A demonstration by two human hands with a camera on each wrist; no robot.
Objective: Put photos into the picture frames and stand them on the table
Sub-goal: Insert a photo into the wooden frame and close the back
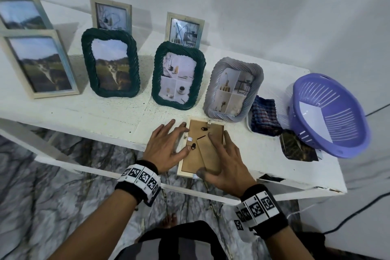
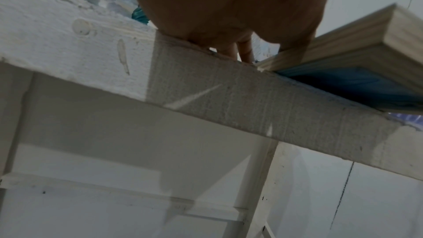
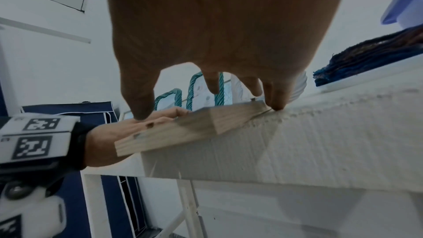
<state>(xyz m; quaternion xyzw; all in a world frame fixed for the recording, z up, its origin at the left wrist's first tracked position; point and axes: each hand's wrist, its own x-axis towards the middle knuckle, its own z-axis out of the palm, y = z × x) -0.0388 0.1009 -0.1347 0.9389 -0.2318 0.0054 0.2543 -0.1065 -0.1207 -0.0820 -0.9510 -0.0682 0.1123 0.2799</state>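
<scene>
From the head view, a light wooden picture frame (image 1: 201,146) lies face down at the near edge of the white table (image 1: 101,112), its brown backing board up and its near end jutting slightly past the table edge. The left hand (image 1: 166,146) rests spread on the table and the frame's left rail, fingers straight, thumb tip at a small black turn clip (image 1: 193,146) on the backing. The right hand (image 1: 226,159) lies over the frame's right side, fingers extended, the forefinger pressing the backing and the thumb at the near end; neither hand is clenched. A second black clip (image 1: 203,128) sits near the frame's far end. Behind stand seven filled frames, among them two dark green rope-edged frames (image 1: 110,63) and a grey rope-edged frame (image 1: 233,89). To the right are a folded checked cloth (image 1: 264,116), a loose photo (image 1: 297,148) lying flat, and a purple plastic basket (image 1: 329,112) holding a white sheet. The left wrist view looks up from below the table edge (image 2: 251,97): the left hand (image 2: 228,6) sits on top, straight fingers reaching to the frame (image 2: 357,46), whose corner and bluish front overhang the edge. The right wrist view shows the right hand (image 3: 217,33) above the frame (image 3: 183,129), fingertips (image 3: 278,104) touching down at its far side and on the table, the thumb pressing at its near end, the left hand (image 3: 114,133) flat beside it, with the cloth (image 3: 366,57) and basket (image 3: 405,3) at right.
</scene>
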